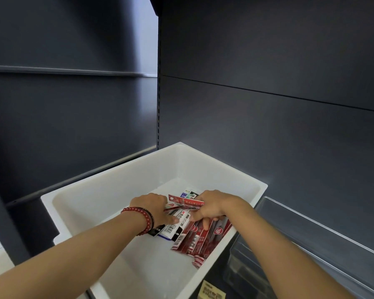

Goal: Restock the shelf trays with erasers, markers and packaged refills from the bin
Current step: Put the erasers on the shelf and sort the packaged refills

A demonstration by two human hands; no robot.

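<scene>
White plastic makes up the bin [91,203], which stands against the dark grey back panels [268,61] of a shelf unit. Both of the person's hands reach down into its right half, where the stock is heaped against the near right wall. Most of the heap is red packets [195,236], long and narrow, overlapping side by side with their printed faces up. Just left of them lie a few white packets [171,230] with black barcodes. At the far end, a couple of smaller green and blue packs [188,194] show beyond the fingers.

The left hand [153,209], with a bracelet [139,221] of red beads on its wrist, is curled down over the top ends of the white packets. Its thumb lies along one of them, so it has a grip there, though its fingertips are hidden behind the back of the hand. The right hand [213,205] pinches a single red packet [185,202], held crosswise above the heap between the two hands. Its lower fingers press on the red packets underneath.

Just beside the bin on the right stands a clear shelf tray [311,231]; something dark sits low inside it but cannot be made out. A yellowish label [212,291] lies by the bin's near corner. A slotted upright [158,93] divides the back panels.
</scene>
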